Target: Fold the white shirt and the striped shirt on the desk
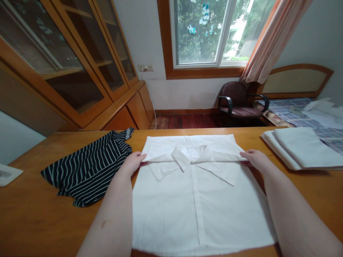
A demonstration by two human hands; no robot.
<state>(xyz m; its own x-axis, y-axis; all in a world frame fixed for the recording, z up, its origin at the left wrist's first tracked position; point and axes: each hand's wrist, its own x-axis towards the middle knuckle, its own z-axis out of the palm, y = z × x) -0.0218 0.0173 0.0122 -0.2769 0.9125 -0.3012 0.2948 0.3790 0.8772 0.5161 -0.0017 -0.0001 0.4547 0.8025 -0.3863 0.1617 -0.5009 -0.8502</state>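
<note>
White cotton shirt (198, 210) lies flat on the table, and my left hand (132, 163) and right hand (253, 160) each pinch its folded edge (222, 154) beside the collar (184, 157). If a pinch slips, that fold drops and the collar skews. Wooden table (32, 217) carries a striped top (85, 167) at left, folded white cloth (302, 150) at right; glass-fronted cabinet (77, 60), window (206, 35) ahead.

Place: bedroom in a home
Bed: blue-checked bedspread (292, 116) below a cream wood-framed headboard (296, 80)
Storage: tall honey-wood glass-fronted cabinet (135, 107)
Window: peach cloth curtain (273, 39)
</note>
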